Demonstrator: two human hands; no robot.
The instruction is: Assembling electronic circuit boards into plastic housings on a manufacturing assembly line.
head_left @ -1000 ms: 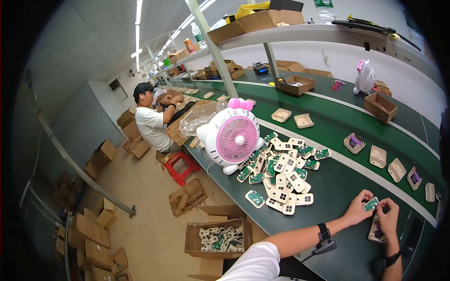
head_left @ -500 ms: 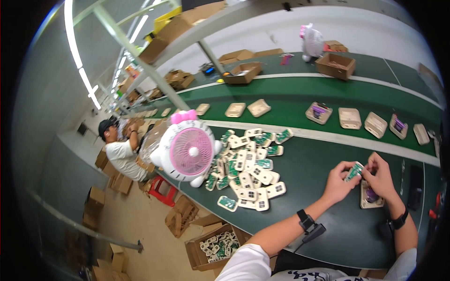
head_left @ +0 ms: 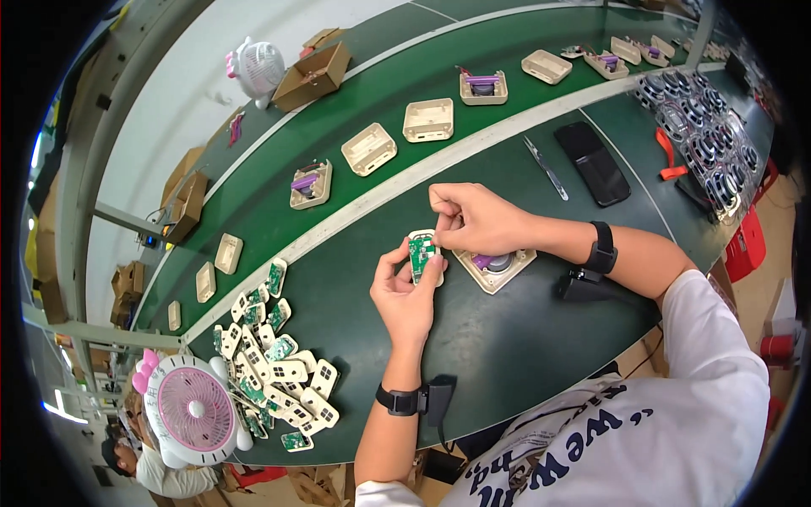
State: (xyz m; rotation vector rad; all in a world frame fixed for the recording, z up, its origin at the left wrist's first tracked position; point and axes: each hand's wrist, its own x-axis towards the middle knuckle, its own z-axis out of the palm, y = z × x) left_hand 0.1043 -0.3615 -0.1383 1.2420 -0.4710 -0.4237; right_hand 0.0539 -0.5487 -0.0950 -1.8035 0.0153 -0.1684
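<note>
A small cream panel with a green circuit board (head_left: pixel 421 253) faces up between the fingers of my left hand (head_left: pixel 404 297). My right hand (head_left: pixel 475 221) is closed in a pinch at the board's right edge; whatever sits between its fingertips is too small to make out. Partly under my right wrist, an open cream housing (head_left: pixel 492 286) lies on the table, holding a purple part and a round dark part. Left of my hands spreads a pile of cream panels (head_left: pixel 283 372), some with green boards facing up.
Cream housings (head_left: pixel 428 120) line the green belt (head_left: pixel 279 203) beyond the table. Tweezers (head_left: pixel 547 169) and a black phone (head_left: pixel 591 163) lie to the right, near several round speakers (head_left: pixel 701 135). A pink-and-white fan (head_left: pixel 196 410) stands at the left, close to another person (head_left: pixel 165 473).
My view has swung to the right, bringing the tweezers, phone and speakers into clear sight. My left hand still holds the board panel, and my right hand stays pinched beside it.
</note>
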